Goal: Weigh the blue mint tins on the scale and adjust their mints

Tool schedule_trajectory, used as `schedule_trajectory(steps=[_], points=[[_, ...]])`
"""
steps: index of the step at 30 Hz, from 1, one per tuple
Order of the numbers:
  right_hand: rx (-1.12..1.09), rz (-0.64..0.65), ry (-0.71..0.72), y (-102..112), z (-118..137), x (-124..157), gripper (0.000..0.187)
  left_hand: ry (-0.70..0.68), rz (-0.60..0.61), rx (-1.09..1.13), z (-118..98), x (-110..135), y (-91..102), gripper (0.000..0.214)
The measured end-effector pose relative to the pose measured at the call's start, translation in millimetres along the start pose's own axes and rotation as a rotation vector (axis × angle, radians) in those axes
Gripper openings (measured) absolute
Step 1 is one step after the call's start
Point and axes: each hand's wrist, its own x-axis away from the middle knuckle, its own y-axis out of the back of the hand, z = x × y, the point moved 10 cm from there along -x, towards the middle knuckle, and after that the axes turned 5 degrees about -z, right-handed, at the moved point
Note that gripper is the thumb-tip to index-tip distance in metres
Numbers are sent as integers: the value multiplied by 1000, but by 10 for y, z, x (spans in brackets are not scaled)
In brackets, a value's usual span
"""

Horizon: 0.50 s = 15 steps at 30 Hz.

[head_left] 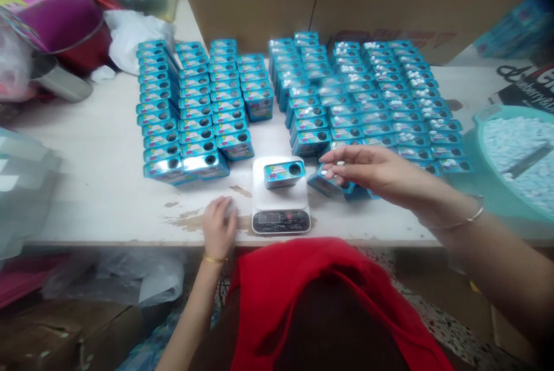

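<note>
Red cloth (303, 296): nearest the camera, low centre, on the person's front.
Left hand (220, 225): on the table's front edge, just left of the scale, fingers curled down; blurred, cannot tell if it grips anything.
Scale (280, 212): white, digital, between the two hands, dark display strip facing the person.
Weighed tin (283, 174): blue, round hole in its lid, lies flat on the scale's platform.
Right hand (367, 169): right of the scale, fingertips pinched shut on white bits (339, 164), held just over the loose tin.
Loose tin (331, 184): blue, on the table beside the scale, partly hidden under the fingers.
Table (99, 175): white top, worn brown patches near the scale.
Left tin block (194, 105): neat rows, lids with dark holes.
Right tin block (367, 94): more rows; many carry white bits on top.
Basin (478, 123): teal, far right, full of white bits.
Cardboard box (268, 2): brown, stands behind the tins.
Purple box (56, 7): far left corner, among clutter.
</note>
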Motion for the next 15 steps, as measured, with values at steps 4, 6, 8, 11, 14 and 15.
schedule_trajectory(steps=[4,6,8,11,14,15], points=[[203,67,102,-164,115,-5,23,-5,2,-7,-10,-6,4,29],[302,61,193,-248,210,-40,19,-5,7,-6,-12,-8,0,29],[425,28,305,-332,321,-77,15,-2,13,-4,-11,-10,-5,29],[643,-27,483,-492,491,-117,12,1,20,-3,-11,-13,-8,29],[789,-54,603,-640,602,-146,10,9,25,-4,-8,-16,-7,28],[806,-61,629,-656,632,-148,10,11,25,-2,-7,-16,-7,28]])
